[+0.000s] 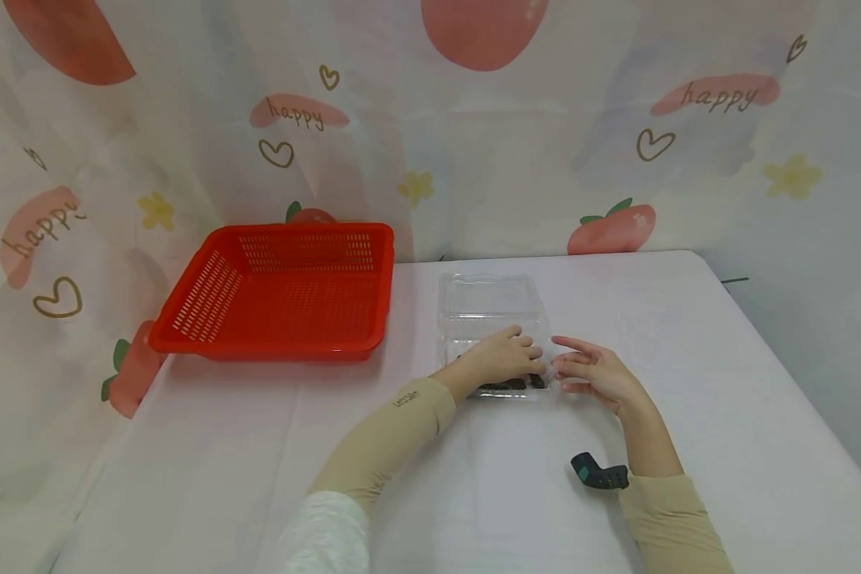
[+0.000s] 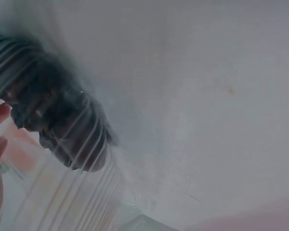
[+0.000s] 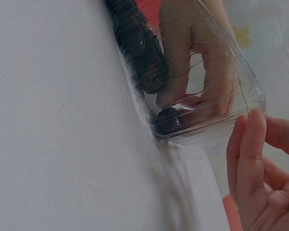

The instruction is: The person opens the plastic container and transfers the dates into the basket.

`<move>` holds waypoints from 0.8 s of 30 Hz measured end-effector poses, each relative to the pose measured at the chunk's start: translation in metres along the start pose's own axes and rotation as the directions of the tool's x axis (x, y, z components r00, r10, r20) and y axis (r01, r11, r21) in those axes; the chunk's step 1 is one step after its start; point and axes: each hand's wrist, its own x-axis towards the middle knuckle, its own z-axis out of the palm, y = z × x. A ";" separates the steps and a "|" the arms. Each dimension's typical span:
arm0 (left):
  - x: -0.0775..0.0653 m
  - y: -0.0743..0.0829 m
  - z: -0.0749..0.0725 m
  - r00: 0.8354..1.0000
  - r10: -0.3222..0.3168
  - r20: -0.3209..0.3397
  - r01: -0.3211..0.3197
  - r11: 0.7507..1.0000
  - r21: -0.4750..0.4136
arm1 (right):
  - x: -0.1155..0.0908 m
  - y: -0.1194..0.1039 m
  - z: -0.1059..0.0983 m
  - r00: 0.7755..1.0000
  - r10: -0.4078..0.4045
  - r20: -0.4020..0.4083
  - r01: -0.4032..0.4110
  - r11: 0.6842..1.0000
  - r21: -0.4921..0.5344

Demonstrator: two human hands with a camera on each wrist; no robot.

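Clear clamshell box (image 1: 491, 319) with dark contents lies right of red basket (image 1: 280, 291) on table (image 1: 689, 359). Left hand (image 1: 502, 359) fingers curl over box; right hand (image 1: 595, 373) fingers straight, touching its edge.

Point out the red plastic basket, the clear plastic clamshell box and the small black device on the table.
Red plastic basket (image 1: 208, 339): head view, front rim.
Clear plastic clamshell box (image 1: 484, 299): head view, open lid.
Small black device (image 1: 599, 473): head view, its body.
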 end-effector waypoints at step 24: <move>-0.015 -0.014 -0.006 0.996 -0.073 0.041 0.075 0.996 -0.054 | 0.000 -0.001 0.003 1.000 0.012 -0.016 -0.012 1.000 0.007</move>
